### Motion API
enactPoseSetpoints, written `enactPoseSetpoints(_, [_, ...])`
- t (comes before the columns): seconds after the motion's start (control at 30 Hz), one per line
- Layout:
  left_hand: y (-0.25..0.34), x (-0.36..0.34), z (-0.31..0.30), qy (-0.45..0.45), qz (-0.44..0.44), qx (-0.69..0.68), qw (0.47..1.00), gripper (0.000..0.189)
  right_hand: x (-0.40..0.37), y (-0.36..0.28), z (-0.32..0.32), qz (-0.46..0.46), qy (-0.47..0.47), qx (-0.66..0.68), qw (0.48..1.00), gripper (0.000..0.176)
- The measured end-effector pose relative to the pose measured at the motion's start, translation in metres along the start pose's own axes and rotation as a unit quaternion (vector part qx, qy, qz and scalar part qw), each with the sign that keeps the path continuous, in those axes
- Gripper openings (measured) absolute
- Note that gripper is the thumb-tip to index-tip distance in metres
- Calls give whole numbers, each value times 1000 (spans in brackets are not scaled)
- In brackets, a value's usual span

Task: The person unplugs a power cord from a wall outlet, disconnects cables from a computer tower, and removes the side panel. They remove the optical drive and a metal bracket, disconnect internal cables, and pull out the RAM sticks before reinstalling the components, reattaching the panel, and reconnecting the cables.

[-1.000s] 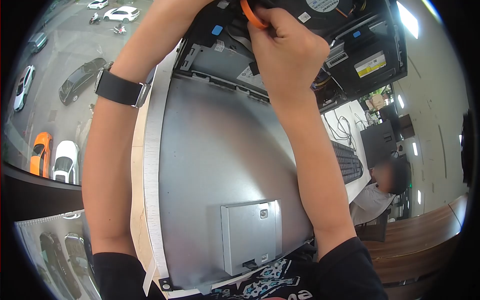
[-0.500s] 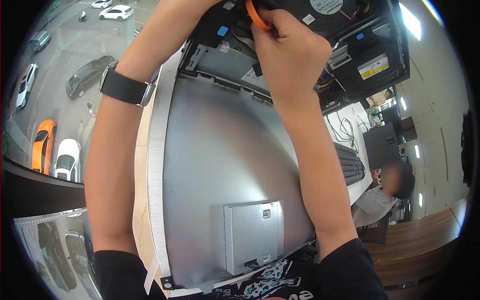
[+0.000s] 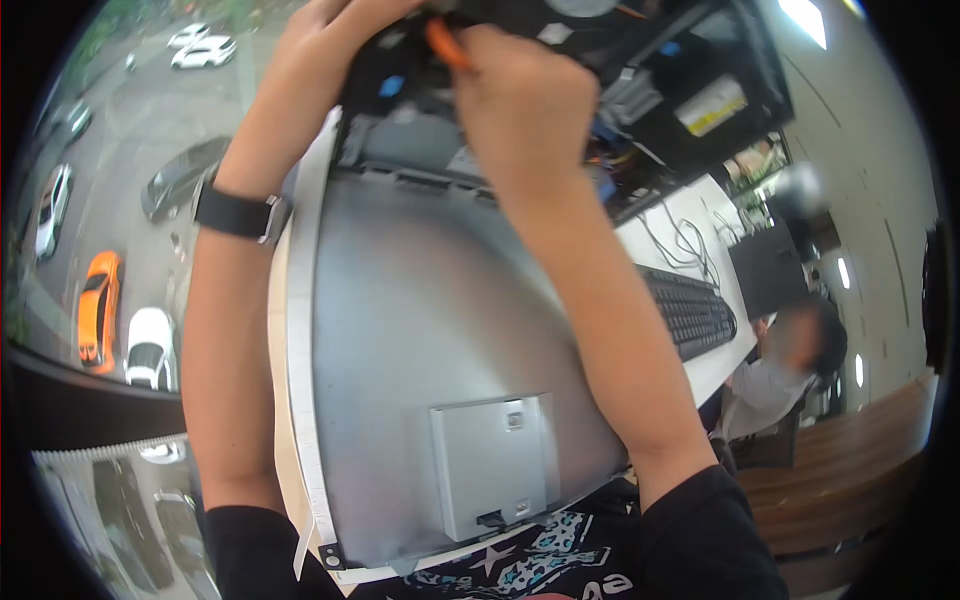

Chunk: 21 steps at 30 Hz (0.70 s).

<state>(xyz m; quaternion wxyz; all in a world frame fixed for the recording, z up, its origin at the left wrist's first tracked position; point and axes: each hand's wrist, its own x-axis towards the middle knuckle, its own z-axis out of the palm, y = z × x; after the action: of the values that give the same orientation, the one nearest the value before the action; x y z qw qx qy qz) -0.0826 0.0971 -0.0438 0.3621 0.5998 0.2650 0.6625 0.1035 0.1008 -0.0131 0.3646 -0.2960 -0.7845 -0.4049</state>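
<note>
A desktop computer case (image 3: 400, 140) lies open in front of me, its black inner parts at the top of the view. My right hand (image 3: 530, 95) is closed in a fist above these parts, around an orange curved strip (image 3: 447, 42) that looks like a handle; the rest of it is hidden. At the top left, my left hand (image 3: 345, 22) reaches over the edge of the case, its fingertips cut off by the frame. Nearest to me is a large grey metal panel (image 3: 400, 310) with a raised metal plate (image 3: 490, 465). Motion blurs the upper part.
A white desk (image 3: 690, 210) on the right bears a black keyboard (image 3: 690, 310) and loose cables (image 3: 690, 245). Beyond it, a person (image 3: 770, 390) in a grey top sits near a dark box-like object (image 3: 770, 270). A window on the left shows parked cars.
The view has shifted, so the case and my arms appear further left. My right fist still grips the orange strip. More of my left hand shows at the top.
</note>
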Motion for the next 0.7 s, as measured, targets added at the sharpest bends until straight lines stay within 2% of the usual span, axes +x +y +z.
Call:
enactPoseSetpoints(0.03, [6,-7,8,14,6,-17,1000,44,-1,-4,-2,13,-13,-5,1000,4])
enactPoseSetpoints(0.07, [8,-9,5,7,28,-24,999,59,-1,-9,-7,21,-23,1,1000,3])
enactPoseSetpoints(0.13, [0,-9,4,44,0,-19,999,66,-2,-10,-11,35,-49,25,998,4])
enactPoseSetpoints(0.17, [5,-10,4,18,9,7,1000,68,-3,-11,-15,50,-63,37,996,4])
enactPoseSetpoints(0.3, [-9,-6,-2,24,-6,-8,1000,62,-11,-7,-11,78,-13,67,995,5])
enactPoseSetpoints(0.37, [-18,-7,-8,15,-20,-6,1000,59,-8,-7,-12,81,-45,83,992,4])
enactPoseSetpoints(0.43, [-24,-9,-15,89,-63,-33,993,56,-3,-13,-16,87,-56,77,992,5])
enactPoseSetpoints(0.53, [-41,-4,-47,9,-74,-8,997,55,1,-19,-17,97,-84,80,989,7])
enactPoseSetpoints(0.63, [-48,-4,-71,19,-105,-37,994,53,5,-21,-22,120,-97,116,981,7])
enactPoseSetpoints(0.7, [-48,-2,-76,-14,-122,-45,991,54,5,-16,-20,110,-177,137,968,10])
